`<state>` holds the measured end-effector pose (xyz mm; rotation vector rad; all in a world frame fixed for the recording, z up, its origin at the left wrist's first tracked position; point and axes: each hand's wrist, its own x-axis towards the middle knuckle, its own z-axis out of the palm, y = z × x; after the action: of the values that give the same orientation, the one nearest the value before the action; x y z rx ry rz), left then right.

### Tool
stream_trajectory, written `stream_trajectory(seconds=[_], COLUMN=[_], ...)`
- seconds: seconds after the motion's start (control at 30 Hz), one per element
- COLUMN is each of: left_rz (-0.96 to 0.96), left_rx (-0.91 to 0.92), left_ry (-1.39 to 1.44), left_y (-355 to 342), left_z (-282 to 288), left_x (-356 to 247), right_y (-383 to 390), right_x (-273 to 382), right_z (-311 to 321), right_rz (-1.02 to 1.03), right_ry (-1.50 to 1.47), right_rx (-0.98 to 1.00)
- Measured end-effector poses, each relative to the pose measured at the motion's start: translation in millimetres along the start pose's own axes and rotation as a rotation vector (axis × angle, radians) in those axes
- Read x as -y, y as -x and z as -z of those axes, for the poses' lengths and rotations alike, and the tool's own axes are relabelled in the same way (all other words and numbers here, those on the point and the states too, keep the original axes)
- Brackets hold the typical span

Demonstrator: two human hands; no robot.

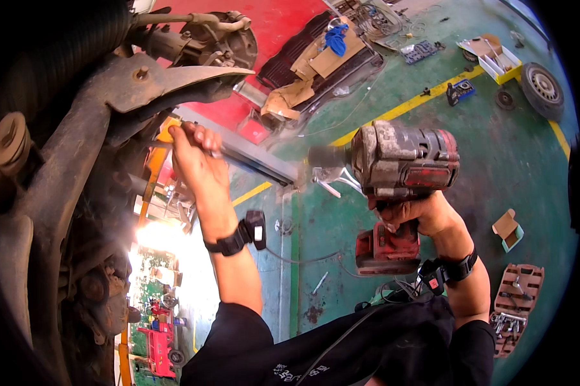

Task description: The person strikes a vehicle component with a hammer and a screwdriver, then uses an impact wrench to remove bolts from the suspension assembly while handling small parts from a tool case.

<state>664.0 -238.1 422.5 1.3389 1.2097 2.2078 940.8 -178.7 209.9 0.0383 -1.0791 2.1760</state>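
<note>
My right hand (428,215) is wrapped round the handle of a worn, red and dark grey cordless impact wrench (405,157). Its dark socket end (328,156) points left, and a red battery (387,248) is at its base. My left hand (203,164) is raised beside the vehicle's underside, fingers curled and thumb up. Whatever those fingers hold, if anything, is hidden. Just behind them runs a grey metal beam (257,161). A rusty suspension arm (97,116) and a hub assembly (219,38) are above and left of that hand.
Dirty undercarriage parts fill the left side. On the green floor lie a wheel (542,90), an opened box (496,61), a small carton (508,230) and a brown tool case (518,293). Cardboard (328,55) lies at the back. A red trolley (158,347) stands lower left.
</note>
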Motion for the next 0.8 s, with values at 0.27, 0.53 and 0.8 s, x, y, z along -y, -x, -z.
stream_trajectory(seconds=[0.27, 0.53, 0.8], left_rz=[0.584, 1.117, 1.378], left_rx=[0.368, 0.171, -0.013], left_ry=[-0.042, 0.309, 0.378], left_y=[153.7, 216.0, 287.3], left_z=[18.9, 88.3, 154.8], left_x=[82.9, 162.9, 217.0], right_y=[29.9, 59.3, 81.9], right_x=[-26.3, -85.7, -165.8], right_z=[-5.4, 5.4, 20.3], right_rz=[-0.085, 0.01, -0.301], right_ry=[0.416, 0.747, 0.841], right_rx=[-0.266, -0.258, -0.28])
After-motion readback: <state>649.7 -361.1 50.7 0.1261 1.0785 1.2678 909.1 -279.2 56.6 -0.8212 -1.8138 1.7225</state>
